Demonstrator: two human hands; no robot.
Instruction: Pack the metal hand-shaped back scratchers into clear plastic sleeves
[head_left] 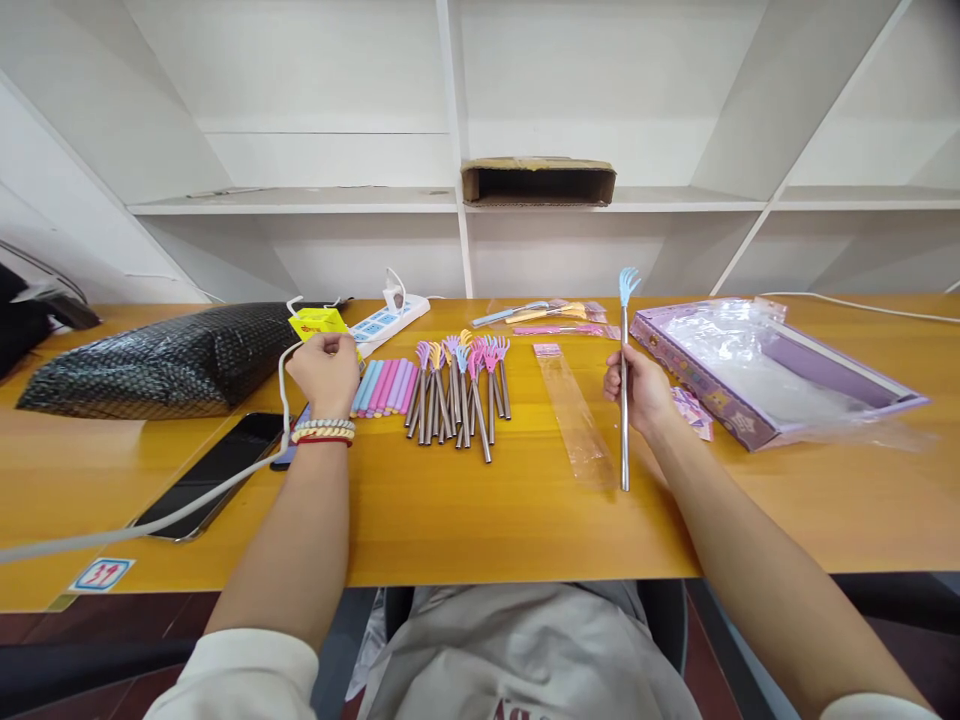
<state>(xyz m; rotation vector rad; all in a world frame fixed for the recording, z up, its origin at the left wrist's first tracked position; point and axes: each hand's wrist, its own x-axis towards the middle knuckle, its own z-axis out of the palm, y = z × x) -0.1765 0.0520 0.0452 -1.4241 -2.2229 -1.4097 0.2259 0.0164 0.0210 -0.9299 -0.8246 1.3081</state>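
In my right hand a back scratcher stands nearly upright, with a light blue claw head and a silver metal rod. My closed fingers wrap its upper rod. My left hand is curled closed at the near edge of a yellow box; whatever its fingertips hold is hidden. Right beside it lies a row of blue, pink and purple handle tubes. Several more back scratchers with coloured claws are heaped in the middle. Between that heap and my right hand lies a flat clear plastic sleeve.
Bagged back scratchers lie at the back. To the right is an open purple box holding clear plastic, with small cards beside it. On the left are a black bubble-wrap parcel, a phone, a white cable and a power strip.
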